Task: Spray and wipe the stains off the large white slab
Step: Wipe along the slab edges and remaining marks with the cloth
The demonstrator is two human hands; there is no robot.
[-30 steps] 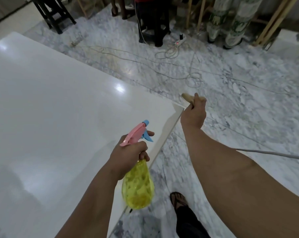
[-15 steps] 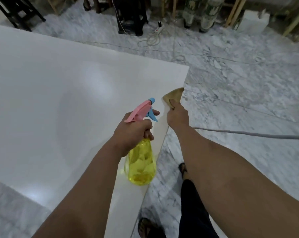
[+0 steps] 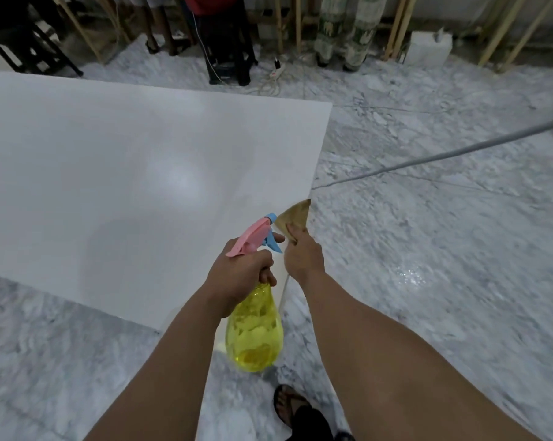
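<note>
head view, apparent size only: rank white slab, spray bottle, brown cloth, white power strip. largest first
1. white slab, by far.
2. spray bottle, though it is close to the camera, which inflates it.
3. brown cloth, partly under the right hand.
4. white power strip, far off, so real size is unsure.

— Was there any writing to read, on the spray bottle (image 3: pixel 254 329) say?

— None. Its yellow body and pink head carried no label that could be made out.

— And the patterned rolls (image 3: pixel 348 27) at the back wall?

— Only a green print, too blurred to tell letters from ornament.
</note>
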